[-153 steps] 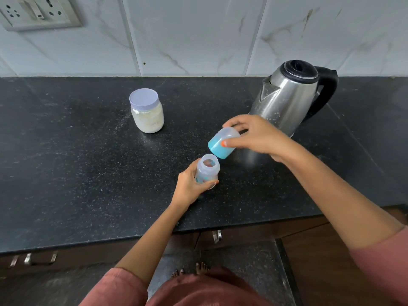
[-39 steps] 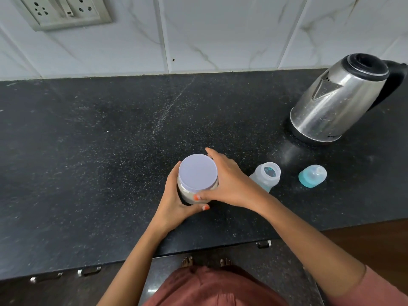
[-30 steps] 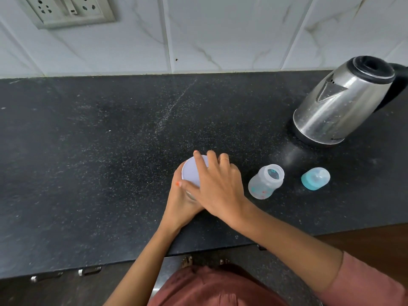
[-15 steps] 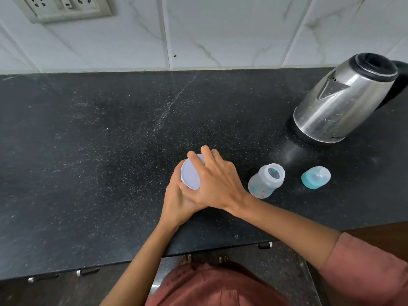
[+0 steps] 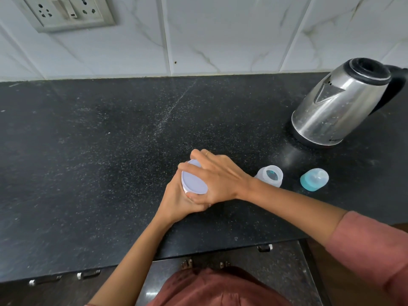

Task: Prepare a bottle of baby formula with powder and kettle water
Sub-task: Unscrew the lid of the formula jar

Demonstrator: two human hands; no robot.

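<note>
The powder jar stands near the counter's front edge, and only its pale lilac lid [image 5: 194, 181] shows between my hands. My left hand [image 5: 176, 200] grips the jar's body from below and the left. My right hand [image 5: 217, 181] curls over the lid from the right, fingers wrapped round its rim. To the right stands the open baby bottle [image 5: 270, 178], uncapped, with blue markings. Its blue-ringed teat cap [image 5: 314, 179] lies further right on the counter. The steel kettle [image 5: 340, 104] with a black lid and handle stands at the back right.
The black speckled counter [image 5: 99, 162] stretches left and back to a white tiled wall with a socket plate [image 5: 66, 12]. Below the counter's front edge are cupboard handles [image 5: 88, 273] and the floor.
The jar was carried from the back left to the front centre. In the last second my right hand shifted round on the lid, and the lid now looks tilted toward the left.
</note>
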